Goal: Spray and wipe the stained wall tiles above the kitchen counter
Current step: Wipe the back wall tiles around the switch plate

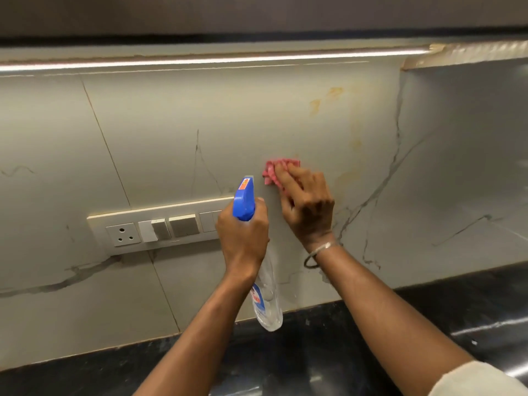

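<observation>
the switch panel's point(160, 227) right end hides behind the left hand point(243, 238) and spray bottle point(267, 298). most of the pink cloth point(270, 171) lies under the right hand point(305, 204). the bottle's label is too blurred to read.

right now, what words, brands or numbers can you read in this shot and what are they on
"in": red letters on the spray bottle label; the start of the word is out of view.
Smaller print on that label: too blurred to read.
Orange sticker on top of the bottle: too blurred to read.
Switch panel: no legible marks.
</observation>
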